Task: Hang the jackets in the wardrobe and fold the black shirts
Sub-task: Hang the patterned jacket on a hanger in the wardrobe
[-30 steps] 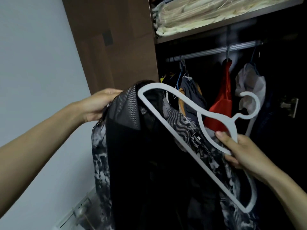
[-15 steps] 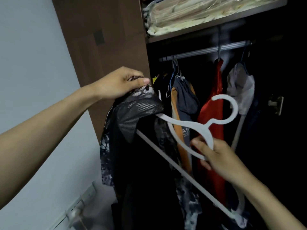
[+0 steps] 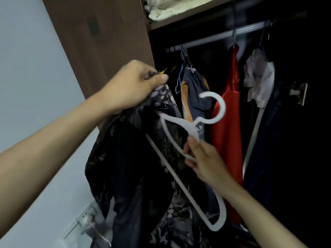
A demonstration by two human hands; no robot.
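A dark patterned jacket (image 3: 125,158) with a black lining hangs in front of the open wardrobe. My left hand (image 3: 132,85) grips its collar at the top, beside the wardrobe's side panel. A white plastic hanger (image 3: 188,126) sits tilted, its upper arm tucked into the jacket near the collar and its hook pointing up and to the right. My right hand (image 3: 202,158) holds the hanger just below the hook. The hanger's lower end (image 3: 218,222) sticks out bare below my right wrist.
A metal rail (image 3: 223,35) crosses the wardrobe with hung clothes: a navy-and-orange garment (image 3: 193,92), a red one (image 3: 231,97), a white one (image 3: 258,77). A shelf above holds folded cream bedding (image 3: 170,9). A brown side panel (image 3: 100,42) and a wall socket (image 3: 84,221) are at left.
My left hand lifted the jacket's collar up and to the right, toward the rail. The hanger's upper arm slid inside the jacket, and my right hand moved down and left with it.
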